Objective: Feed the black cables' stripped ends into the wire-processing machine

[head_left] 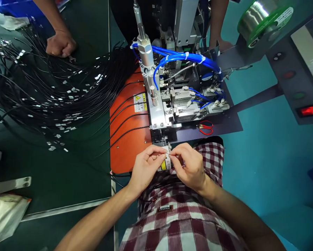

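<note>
My left hand (147,164) and my right hand (189,164) meet just in front of the machine's near edge, fingertips pinched together on a tiny metal piece (168,152) that I cannot make out clearly. Both hands hover over a white and yellow label (166,164) at the front of the small metal machine (169,108). Several thin black wires (125,123) run across the orange plate (125,146) into the machine's left side. My checked shirt fills the bottom of the view.
A big fan of black wires with metal tips (49,94) covers the dark green mat at left. Another person's fist (61,43) rests at its far edge. Blue air hoses (182,57), a solder spool (263,17), a lit red switch (309,111) and red-handled snips (205,128) surround the machine.
</note>
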### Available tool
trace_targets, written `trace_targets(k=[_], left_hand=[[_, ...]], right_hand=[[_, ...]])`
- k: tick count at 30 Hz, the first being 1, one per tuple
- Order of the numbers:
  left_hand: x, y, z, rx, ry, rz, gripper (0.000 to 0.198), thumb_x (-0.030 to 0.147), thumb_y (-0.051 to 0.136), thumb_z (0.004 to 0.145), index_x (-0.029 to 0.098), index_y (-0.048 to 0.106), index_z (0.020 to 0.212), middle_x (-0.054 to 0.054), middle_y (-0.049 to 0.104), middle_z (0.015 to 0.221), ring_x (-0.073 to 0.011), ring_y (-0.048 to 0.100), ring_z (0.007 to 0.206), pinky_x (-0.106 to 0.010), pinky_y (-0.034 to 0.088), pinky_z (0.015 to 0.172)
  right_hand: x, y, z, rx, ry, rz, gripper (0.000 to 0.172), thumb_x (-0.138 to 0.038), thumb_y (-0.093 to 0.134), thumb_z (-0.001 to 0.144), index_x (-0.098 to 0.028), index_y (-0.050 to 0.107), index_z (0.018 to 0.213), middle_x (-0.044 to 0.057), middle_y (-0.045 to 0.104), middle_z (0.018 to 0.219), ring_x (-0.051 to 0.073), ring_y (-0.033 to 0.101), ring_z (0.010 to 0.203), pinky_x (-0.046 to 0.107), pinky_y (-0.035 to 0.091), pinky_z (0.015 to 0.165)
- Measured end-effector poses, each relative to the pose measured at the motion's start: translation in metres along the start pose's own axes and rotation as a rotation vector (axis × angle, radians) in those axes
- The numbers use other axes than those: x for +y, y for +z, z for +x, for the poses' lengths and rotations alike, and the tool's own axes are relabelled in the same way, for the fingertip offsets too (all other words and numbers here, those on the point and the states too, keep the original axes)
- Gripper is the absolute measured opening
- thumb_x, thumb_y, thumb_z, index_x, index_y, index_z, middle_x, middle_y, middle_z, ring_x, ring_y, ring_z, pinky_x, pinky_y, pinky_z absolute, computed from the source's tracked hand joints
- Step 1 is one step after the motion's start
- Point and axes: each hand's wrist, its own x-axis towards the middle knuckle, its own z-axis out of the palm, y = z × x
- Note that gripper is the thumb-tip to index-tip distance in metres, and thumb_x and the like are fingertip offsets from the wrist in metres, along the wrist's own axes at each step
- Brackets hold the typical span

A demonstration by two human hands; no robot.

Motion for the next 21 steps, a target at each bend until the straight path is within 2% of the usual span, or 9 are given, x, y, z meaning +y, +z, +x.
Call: trace_targets(k=[3,6,10,14,18,21], left_hand=[[0.001,0.001,-0.001,-0.002,0.092,0.139,0.011,0.026,0.069,0.078,0.016,0.069,0.084,-0.004,0.063,0.087,-0.0149,0.059,0.082,-0.024,0.048,0.075],[0.005,0.002,-0.002,-0.013,0.143,0.230,0.008,0.024,0.068,0.079,0.017,0.070,0.082,-0.003,0.061,0.084,-0.0150,0.058,0.080,-0.023,0.047,0.073],[0.008,0.004,-0.003,-0.050,0.101,0.227,0.010,0.026,0.071,0.075,0.017,0.071,0.077,-0.003,0.061,0.078,-0.0139,0.055,0.071,-0.024,0.045,0.066],[0.006,0.002,-0.001,-0.064,0.054,0.191,0.013,0.028,0.073,0.073,0.016,0.070,0.077,-0.003,0.062,0.079,-0.0131,0.053,0.070,-0.023,0.044,0.066],[0.002,-0.002,0.000,-0.065,-0.025,0.130,0.014,0.029,0.071,0.076,0.016,0.069,0.079,-0.001,0.062,0.079,-0.0098,0.051,0.066,-0.020,0.041,0.061],[0.002,-0.003,0.001,-0.007,-0.075,0.005,0.017,0.031,0.073,0.075,0.015,0.068,0.079,0.000,0.061,0.070,-0.0077,0.049,0.058,-0.019,0.039,0.055]], right_hand=[[-0.003,-0.010,0.010,-0.174,-0.062,-0.153,0.011,-0.018,0.048,0.092,-0.017,0.058,0.088,0.007,0.063,0.083,0.017,0.056,0.072,0.030,0.042,0.065],[-0.006,-0.024,0.027,-0.354,-0.063,-0.213,0.014,-0.019,0.046,0.092,-0.016,0.058,0.088,0.007,0.061,0.085,0.017,0.054,0.069,0.029,0.038,0.061],[0.000,-0.038,0.053,-0.583,0.087,-0.043,0.010,-0.015,0.052,0.086,-0.018,0.058,0.078,0.001,0.060,0.076,0.013,0.051,0.061,0.024,0.033,0.056],[0.010,-0.039,0.071,-0.793,0.201,0.162,0.011,-0.016,0.054,0.083,-0.018,0.060,0.074,-0.003,0.059,0.065,0.011,0.048,0.056,0.022,0.030,0.051],[0.013,-0.035,0.076,-0.813,0.245,0.301,0.011,-0.018,0.055,0.084,-0.017,0.061,0.075,-0.002,0.059,0.066,0.011,0.048,0.056,0.021,0.033,0.050],[0.015,-0.030,0.068,-0.676,0.299,0.467,0.012,-0.022,0.054,0.086,-0.016,0.062,0.079,0.000,0.061,0.073,0.011,0.050,0.060,0.022,0.038,0.053]])
